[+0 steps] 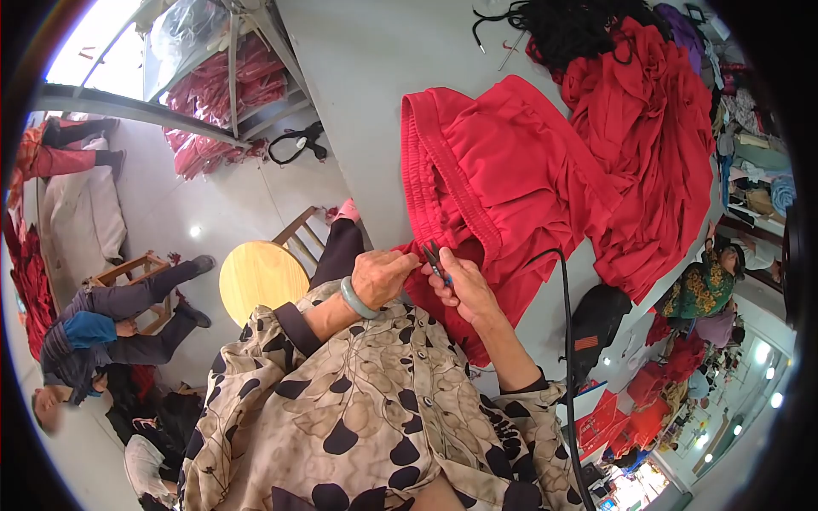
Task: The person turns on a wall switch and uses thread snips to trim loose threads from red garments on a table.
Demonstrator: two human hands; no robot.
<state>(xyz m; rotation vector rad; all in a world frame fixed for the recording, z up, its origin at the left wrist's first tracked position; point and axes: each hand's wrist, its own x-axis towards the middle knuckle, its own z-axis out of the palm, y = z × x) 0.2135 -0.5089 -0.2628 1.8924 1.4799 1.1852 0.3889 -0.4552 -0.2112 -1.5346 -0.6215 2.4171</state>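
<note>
A red garment (511,162) with a gathered elastic waistband lies on the grey table (358,94), its near edge hanging toward my lap. Small dark thread snips (435,262) are held in my right hand (467,288), blades pointing away from me at the waistband's lower end. Just left of the blades, my left hand (382,278) pinches an edge of the red fabric, fingers closed. The two hands are close together. A pale bracelet circles my left wrist.
A heap of red garments (648,153) and black cords (567,30) lie at the table's far right. A black cable (568,358) runs beside my right arm. A round wooden stool (263,278) stands at left. Other people sit at far left and right.
</note>
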